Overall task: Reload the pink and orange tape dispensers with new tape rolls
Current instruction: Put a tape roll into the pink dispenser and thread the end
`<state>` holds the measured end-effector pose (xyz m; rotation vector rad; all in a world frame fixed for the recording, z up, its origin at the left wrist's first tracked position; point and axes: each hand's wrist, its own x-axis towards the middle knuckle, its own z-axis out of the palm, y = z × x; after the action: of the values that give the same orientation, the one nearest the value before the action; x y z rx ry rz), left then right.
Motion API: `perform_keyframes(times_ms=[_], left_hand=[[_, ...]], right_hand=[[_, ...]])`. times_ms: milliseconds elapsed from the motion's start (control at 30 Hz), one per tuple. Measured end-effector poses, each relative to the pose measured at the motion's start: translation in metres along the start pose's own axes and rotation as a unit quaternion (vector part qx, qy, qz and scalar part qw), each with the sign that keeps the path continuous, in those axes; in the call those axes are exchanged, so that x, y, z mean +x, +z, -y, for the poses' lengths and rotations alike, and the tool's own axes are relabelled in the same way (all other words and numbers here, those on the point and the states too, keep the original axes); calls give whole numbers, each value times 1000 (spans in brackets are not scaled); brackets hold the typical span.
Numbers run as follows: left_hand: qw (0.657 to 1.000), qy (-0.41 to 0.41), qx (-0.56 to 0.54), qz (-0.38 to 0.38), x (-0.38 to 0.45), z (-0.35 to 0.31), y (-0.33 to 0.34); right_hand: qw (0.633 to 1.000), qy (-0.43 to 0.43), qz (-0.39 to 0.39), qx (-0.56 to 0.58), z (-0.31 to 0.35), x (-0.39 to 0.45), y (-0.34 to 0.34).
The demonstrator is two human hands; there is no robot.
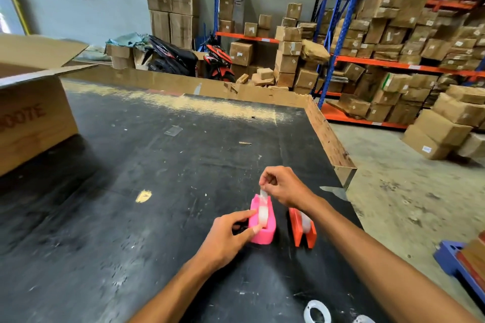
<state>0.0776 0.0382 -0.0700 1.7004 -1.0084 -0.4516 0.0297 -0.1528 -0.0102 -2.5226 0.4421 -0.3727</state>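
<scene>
The pink tape dispenser (265,231) stands on the black table with a clear tape roll (262,214) seated in it. My left hand (231,233) holds the dispenser's left side, thumb on its near edge. My right hand (280,186) pinches the loose tape end (263,193) and holds it up above the dispenser's far end. The orange tape dispenser (301,231) stands just to the right, with a clear roll in it, partly hidden by my right wrist. An empty-looking white tape ring (317,312) lies at the table's near edge.
A large open cardboard box (31,123) sits on the table (157,165) at the far left. A cardboard wall lines the far and right table edges. Beyond stand shelves stacked with boxes (393,47) and parked motorbikes (194,60).
</scene>
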Motion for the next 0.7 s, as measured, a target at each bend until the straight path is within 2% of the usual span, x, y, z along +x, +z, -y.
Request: perform_keyframes(times_ms=[167, 333, 567, 700], left_hand=[[999, 19, -1, 36, 1, -1, -2], [989, 56, 120, 71, 8, 4, -4], [990, 66, 110, 61, 8, 7, -2], [991, 65, 95, 63, 8, 6, -2]], right_hand=[[1000, -1, 26, 11, -13, 10, 4], [996, 35, 69, 43, -18, 15, 5], [981, 91, 169, 41, -13, 28, -3], [976, 114, 170, 74, -9, 25, -9]])
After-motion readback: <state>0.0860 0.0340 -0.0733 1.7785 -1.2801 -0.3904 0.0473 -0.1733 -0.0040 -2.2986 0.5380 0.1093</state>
